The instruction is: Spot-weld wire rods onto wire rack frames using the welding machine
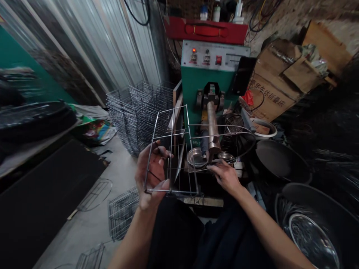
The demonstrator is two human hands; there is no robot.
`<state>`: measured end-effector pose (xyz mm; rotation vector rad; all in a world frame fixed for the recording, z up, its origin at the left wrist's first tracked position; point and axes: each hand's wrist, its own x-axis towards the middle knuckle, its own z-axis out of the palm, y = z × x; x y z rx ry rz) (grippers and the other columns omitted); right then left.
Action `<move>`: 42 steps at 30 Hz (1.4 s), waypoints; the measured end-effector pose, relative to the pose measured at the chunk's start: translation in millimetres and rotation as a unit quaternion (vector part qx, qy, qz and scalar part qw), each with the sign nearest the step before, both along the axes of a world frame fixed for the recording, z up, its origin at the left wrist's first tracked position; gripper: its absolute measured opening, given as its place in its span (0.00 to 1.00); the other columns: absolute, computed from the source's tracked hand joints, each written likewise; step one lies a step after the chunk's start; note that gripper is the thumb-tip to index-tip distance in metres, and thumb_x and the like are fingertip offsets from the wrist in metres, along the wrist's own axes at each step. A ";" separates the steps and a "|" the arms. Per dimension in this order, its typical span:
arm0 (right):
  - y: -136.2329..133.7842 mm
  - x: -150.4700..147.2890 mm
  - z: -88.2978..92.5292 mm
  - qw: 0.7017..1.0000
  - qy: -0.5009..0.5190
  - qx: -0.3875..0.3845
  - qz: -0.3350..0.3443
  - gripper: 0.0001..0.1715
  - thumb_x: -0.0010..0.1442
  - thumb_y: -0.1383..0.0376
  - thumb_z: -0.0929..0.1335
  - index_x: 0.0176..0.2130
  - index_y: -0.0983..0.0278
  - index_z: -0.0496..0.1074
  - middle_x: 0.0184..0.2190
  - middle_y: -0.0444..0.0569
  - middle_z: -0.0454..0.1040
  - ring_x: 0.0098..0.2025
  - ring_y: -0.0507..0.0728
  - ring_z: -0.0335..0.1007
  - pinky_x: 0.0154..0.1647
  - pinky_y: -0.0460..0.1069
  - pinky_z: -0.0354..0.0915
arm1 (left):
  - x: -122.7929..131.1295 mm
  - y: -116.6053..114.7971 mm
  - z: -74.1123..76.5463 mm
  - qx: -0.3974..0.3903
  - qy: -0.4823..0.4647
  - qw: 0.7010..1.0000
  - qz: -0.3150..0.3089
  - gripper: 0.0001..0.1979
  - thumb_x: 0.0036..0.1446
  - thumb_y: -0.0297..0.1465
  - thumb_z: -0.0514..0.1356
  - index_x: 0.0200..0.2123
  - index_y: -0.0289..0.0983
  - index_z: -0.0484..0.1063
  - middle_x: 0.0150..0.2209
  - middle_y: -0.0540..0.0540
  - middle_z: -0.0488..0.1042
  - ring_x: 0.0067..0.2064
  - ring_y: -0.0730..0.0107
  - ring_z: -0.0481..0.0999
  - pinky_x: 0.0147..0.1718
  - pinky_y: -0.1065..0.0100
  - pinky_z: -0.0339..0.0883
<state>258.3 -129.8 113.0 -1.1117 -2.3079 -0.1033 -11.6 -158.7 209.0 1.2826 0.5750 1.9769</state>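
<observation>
My left hand (pixel 153 170) is wrapped round the left end of a box-shaped wire rack (pixel 182 192), thumb on its near lower wire. The rack is held tilted in front of a green machine (pixel 193 86); its long wires stretch right to a rounded loop. My right hand (pixel 227 178) has its fingers pinched together at a lower wire of the rack, just below the machine's thick metal cylinder (pixel 213 123). Whether a small piece is also between those fingertips is hidden. Two small metal bowls (pixel 194 157) sit below the cylinder.
A tall stack of wire racks (pixel 134 116) stands left of the machine, with more racks (pixel 123 213) on the floor. At right are dark round pans (pixel 280 158), a white bowl (pixel 273 130) and a cardboard box (pixel 275 89). A red case (pixel 207 31) rests atop the machine.
</observation>
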 end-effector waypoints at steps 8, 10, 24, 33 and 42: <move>-5.4 8.2 2.6 0.997 -0.039 0.015 -0.065 0.16 0.68 0.73 0.67 0.50 0.58 0.79 0.46 0.52 0.82 0.52 0.59 0.75 0.49 0.50 0.73 | -9.1 2.1 -1.7 -0.058 -0.026 0.997 -0.039 0.42 0.34 0.43 0.80 0.56 0.46 0.75 0.43 0.45 0.69 0.44 0.59 0.70 0.44 0.61 0.72; -5.1 10.4 5.3 0.995 -0.060 0.015 -0.082 0.14 0.67 0.73 0.67 0.45 0.59 0.80 0.43 0.52 0.82 0.48 0.59 0.76 0.46 0.49 0.73 | -8.8 3.4 1.7 -0.044 -0.026 0.997 -0.051 0.39 0.35 0.41 0.80 0.54 0.45 0.76 0.43 0.45 0.69 0.44 0.60 0.70 0.42 0.63 0.72; -9.4 3.8 7.4 0.985 -0.083 -0.018 -0.149 0.21 0.64 0.77 0.65 0.46 0.57 0.80 0.43 0.50 0.82 0.48 0.58 0.74 0.43 0.45 0.70 | -23.1 40.1 -3.6 -0.054 -0.049 0.994 -0.087 0.27 0.40 0.36 0.73 0.47 0.42 0.78 0.44 0.44 0.75 0.42 0.63 0.74 0.41 0.64 0.73; 3.8 -0.3 1.2 0.982 -0.082 -0.033 -0.164 0.24 0.63 0.77 0.63 0.51 0.61 0.80 0.48 0.52 0.82 0.51 0.59 0.75 0.50 0.48 0.71 | -17.6 45.4 3.1 0.019 0.006 0.994 -0.108 0.34 0.42 0.39 0.75 0.55 0.42 0.74 0.46 0.44 0.73 0.47 0.58 0.76 0.46 0.61 0.74; 13.3 1.1 3.1 0.987 -0.034 -0.027 -0.156 0.15 0.68 0.71 0.66 0.48 0.59 0.80 0.44 0.51 0.83 0.47 0.59 0.76 0.42 0.48 0.72 | -20.5 63.6 0.9 0.014 -0.008 0.995 -0.102 0.34 0.38 0.40 0.77 0.51 0.41 0.76 0.43 0.44 0.74 0.45 0.57 0.76 0.46 0.60 0.76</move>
